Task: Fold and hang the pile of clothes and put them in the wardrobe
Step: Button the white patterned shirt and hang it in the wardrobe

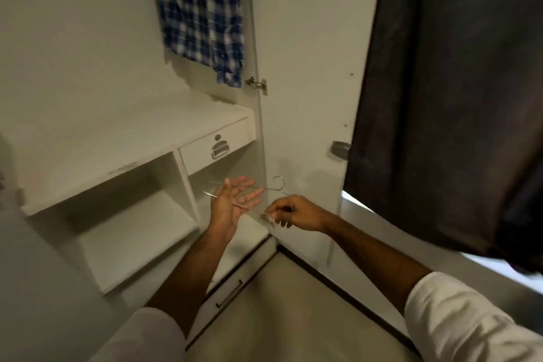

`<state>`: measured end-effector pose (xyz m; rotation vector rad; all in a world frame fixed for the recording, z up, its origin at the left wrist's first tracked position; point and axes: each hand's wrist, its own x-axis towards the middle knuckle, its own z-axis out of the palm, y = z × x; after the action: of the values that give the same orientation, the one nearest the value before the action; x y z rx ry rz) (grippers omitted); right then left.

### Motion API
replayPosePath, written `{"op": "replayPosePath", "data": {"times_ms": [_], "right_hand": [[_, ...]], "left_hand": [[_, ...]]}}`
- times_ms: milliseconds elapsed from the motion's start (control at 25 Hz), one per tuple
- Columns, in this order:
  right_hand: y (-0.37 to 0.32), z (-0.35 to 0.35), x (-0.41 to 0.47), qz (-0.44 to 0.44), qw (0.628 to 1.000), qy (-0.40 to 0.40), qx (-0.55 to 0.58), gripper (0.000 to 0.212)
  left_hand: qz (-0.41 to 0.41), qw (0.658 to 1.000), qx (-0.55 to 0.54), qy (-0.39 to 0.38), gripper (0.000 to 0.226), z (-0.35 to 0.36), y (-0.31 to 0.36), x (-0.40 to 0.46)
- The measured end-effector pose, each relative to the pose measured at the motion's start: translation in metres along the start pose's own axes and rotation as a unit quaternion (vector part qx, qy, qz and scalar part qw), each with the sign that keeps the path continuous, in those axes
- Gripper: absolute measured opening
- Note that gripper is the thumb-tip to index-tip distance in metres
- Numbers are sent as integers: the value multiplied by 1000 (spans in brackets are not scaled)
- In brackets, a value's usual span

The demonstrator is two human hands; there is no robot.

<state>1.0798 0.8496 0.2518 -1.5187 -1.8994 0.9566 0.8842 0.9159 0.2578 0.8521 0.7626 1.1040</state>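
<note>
Below the drawer [217, 145], the right hand [296, 213] pinches a wire hanger [266, 188] lying across the flat, open-fingered left hand [232, 204].

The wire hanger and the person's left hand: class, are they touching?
Touching. The head view shows the wire hanger lying across the straight fingers of the open left hand; the right hand pinches its near end.

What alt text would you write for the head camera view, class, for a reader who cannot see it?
A person's right hand pinches a thin metal hanger that lies across the open left hand, in front of an open white wardrobe. A blue checked shirt hangs inside above a small drawer; a dark curtain hangs at right.
</note>
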Motion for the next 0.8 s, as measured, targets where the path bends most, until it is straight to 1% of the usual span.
{"op": "replayPosePath", "data": {"times_ms": [80,120,160,200,240,280,320,360,400,440,560,640,680,760,800], "right_hand": [[11,14,-73,51,989,139,4,18],[18,22,-109,68,971,228,-9,13],[22,30,-145,79,947,311,-27,11],[23,36,-180,112,918,379,-34,17],[21,41,-218,171,892,419,-8,26],[16,45,-254,222,880,417,53,33],[13,52,-288,249,870,399,150,36],[10,61,-321,260,852,376,253,36],[5,71,-352,257,831,376,320,35],[-2,82,-386,258,812,395,342,32],[-20,120,-477,273,765,489,317,21],[-33,152,-539,285,732,540,303,21],[-43,169,-572,292,721,553,298,21],[-57,213,-639,304,691,583,300,21],[-63,239,-671,308,673,600,305,20]], "left_hand": [[8,999,4,-46,47,16,-21,-38],[11,998,11,-65,47,22,-32,-56],[12,995,21,-93,45,28,-44,-77],[5,991,31,-133,44,35,-54,-98],[-13,983,44,-178,41,44,-65,-121],[-30,972,55,-224,40,54,-76,-142],[-50,960,69,-265,38,64,-89,-164],[-72,948,78,-301,38,75,-102,-188],[-92,935,81,-331,38,87,-113,-211],[-113,923,84,-358,38,99,-126,-239],[-155,890,106,-415,36,117,-163,-314],[-182,873,125,-435,28,124,-184,-366],[-190,869,136,-437,22,126,-194,-394],[-184,863,166,-439,8,126,-214,-451],[-176,858,182,-447,5,122,-227,-481]]}}
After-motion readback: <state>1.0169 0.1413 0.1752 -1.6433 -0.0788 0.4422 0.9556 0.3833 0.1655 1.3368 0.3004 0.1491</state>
